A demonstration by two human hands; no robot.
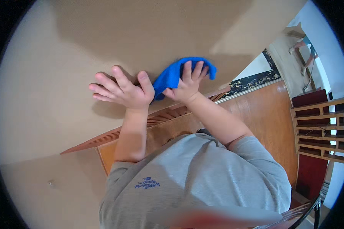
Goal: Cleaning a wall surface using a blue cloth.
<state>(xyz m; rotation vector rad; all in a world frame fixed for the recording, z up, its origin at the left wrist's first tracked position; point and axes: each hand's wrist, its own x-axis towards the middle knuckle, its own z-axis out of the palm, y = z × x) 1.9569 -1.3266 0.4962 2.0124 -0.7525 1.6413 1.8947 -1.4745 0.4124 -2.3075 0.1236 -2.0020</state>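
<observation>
A bright blue cloth (167,79) lies bunched against the beige wall (156,26), its upper edge folded over. My right hand (185,86) presses it to that surface, with some fingertips tucked into the folds. To its left, my left hand (128,91) is open, its fingers spread and nothing in them. The base of the left palm is close to the cloth's left edge; whether they touch I cannot tell.
Wooden skirting (172,113) runs along the wall's foot above a brown wooden floor (256,118). Black marbled edging (252,81) borders the floor. A slatted wooden railing (321,129) stands at right. Beyond it, another person (307,51) is partly visible.
</observation>
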